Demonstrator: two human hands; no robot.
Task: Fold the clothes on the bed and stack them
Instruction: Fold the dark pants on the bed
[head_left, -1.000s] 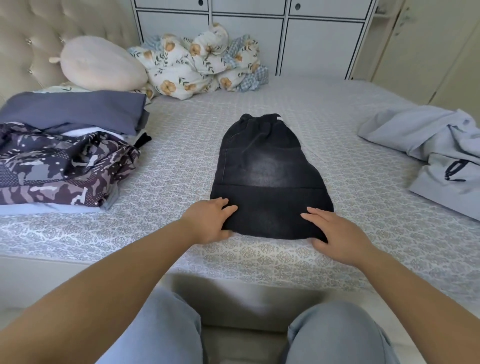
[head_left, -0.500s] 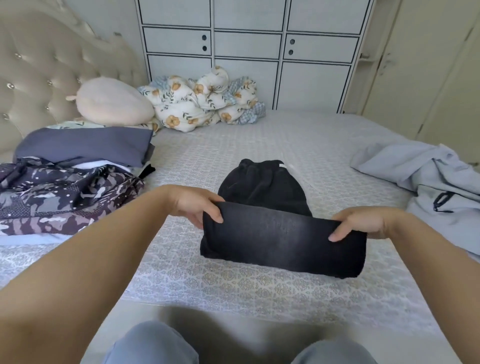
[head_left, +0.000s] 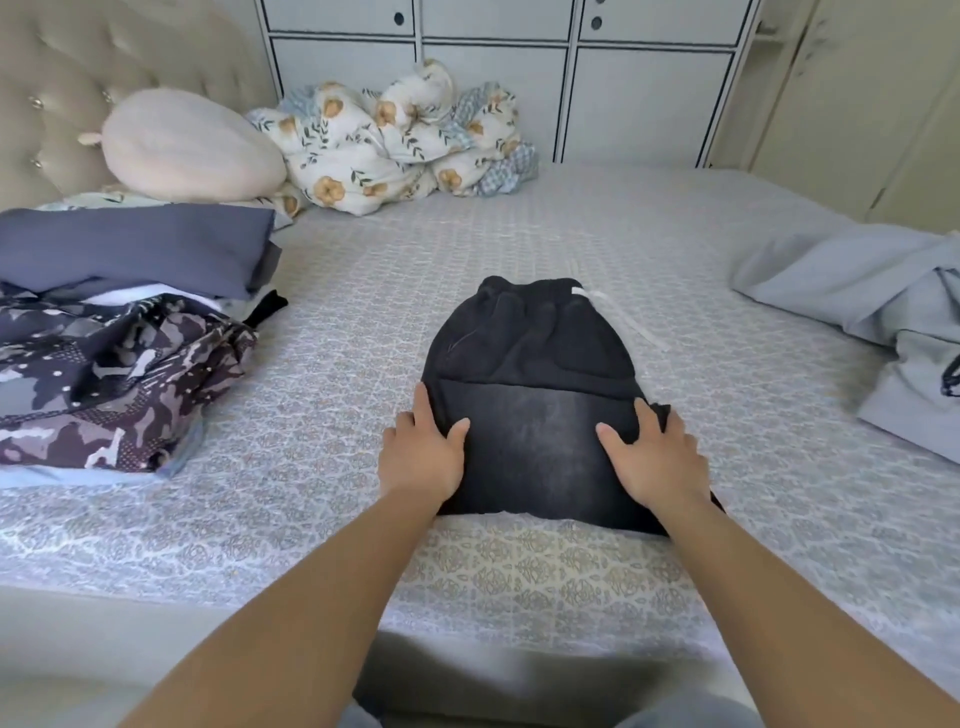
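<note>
Black trousers (head_left: 530, 395), mid-bed at twelve o'clock, are being pressed flat by the left hand (head_left: 421, 457) and right hand (head_left: 657, 460), fingers straight, nothing gripped. The near hem, lifted half a second ago, is now being laid over; another fold is likely being completed before stacking at nine o'clock on the folded pile (head_left: 119, 332).

Patterned bed (head_left: 363, 322): folded black garment (head_left: 524, 364) centre, clothes stack (head_left: 119, 332) left, grey hoodie (head_left: 883, 322) right, pillow (head_left: 187, 145) and floral quilt (head_left: 395, 140) behind.
</note>
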